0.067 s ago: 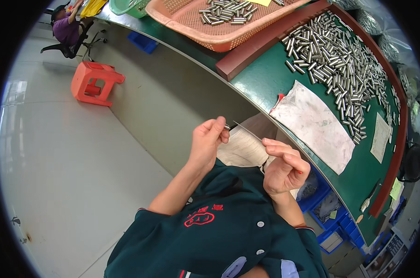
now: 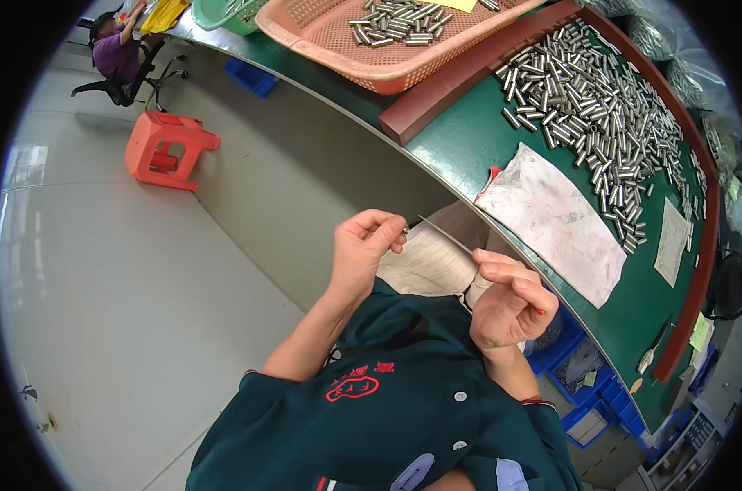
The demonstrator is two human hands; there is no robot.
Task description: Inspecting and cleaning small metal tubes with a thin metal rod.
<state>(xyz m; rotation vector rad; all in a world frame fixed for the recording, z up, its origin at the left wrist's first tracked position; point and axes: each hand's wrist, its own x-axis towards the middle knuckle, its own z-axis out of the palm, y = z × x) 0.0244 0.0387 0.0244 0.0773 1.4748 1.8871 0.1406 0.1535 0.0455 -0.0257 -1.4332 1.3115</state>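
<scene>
My left hand (image 2: 361, 247) is raised in front of my chest, with thumb and forefinger pinched on a small metal piece (image 2: 404, 231). My right hand (image 2: 506, 301) is curled shut around the lower end of a thin metal rod (image 2: 446, 235). The rod slants up and left, and its tip points toward my left fingertips, a short gap away. Something small and red (image 2: 539, 312) shows at my right fingers. Both hands hover over a pale cloth (image 2: 424, 266) on my lap, just below the edge of the green table (image 2: 469, 143).
Several small metal cylinders (image 2: 600, 98) lie heaped on the table behind a worn white sheet (image 2: 555, 217). A pink basket (image 2: 371, 45) holds more cylinders. There are blue bins (image 2: 584, 385) under the table, a red stool (image 2: 168, 149) on the floor, and another person (image 2: 113, 41) seated far left.
</scene>
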